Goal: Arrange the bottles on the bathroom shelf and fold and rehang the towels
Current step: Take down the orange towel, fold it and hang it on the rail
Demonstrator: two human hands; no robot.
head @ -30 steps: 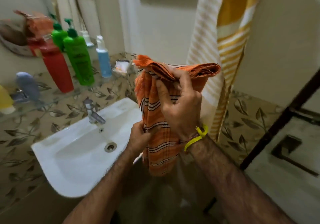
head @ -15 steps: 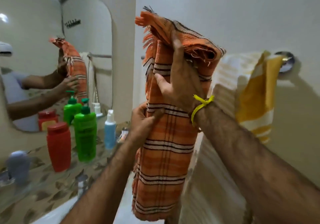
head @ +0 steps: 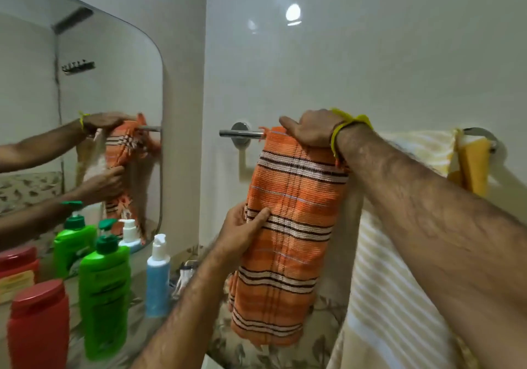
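Orange towel (head: 288, 226) now draped over the rail (head: 241, 133), up from over the sink a second ago; rehanging nearly done. Right hand (head: 310, 129) pressing its top onto the rail, grip clenched on cloth. Left hand (head: 242, 231) pinching its left edge below. Yellow towel (head: 399, 297) right of it; bottles (head: 104, 286) lined up left, on the shelf.

Orange striped towel (head: 288, 226): folded lengthwise, draped over the chrome towel rail (head: 242, 133), hanging straight down. Yellow-and-white striped towel (head: 399, 283): hanging on the same rail, just beside it. Bottles on the shelf, all upright: red bottle (head: 38, 326), green pump bottle (head: 104, 297), blue pump bottle (head: 157, 280).
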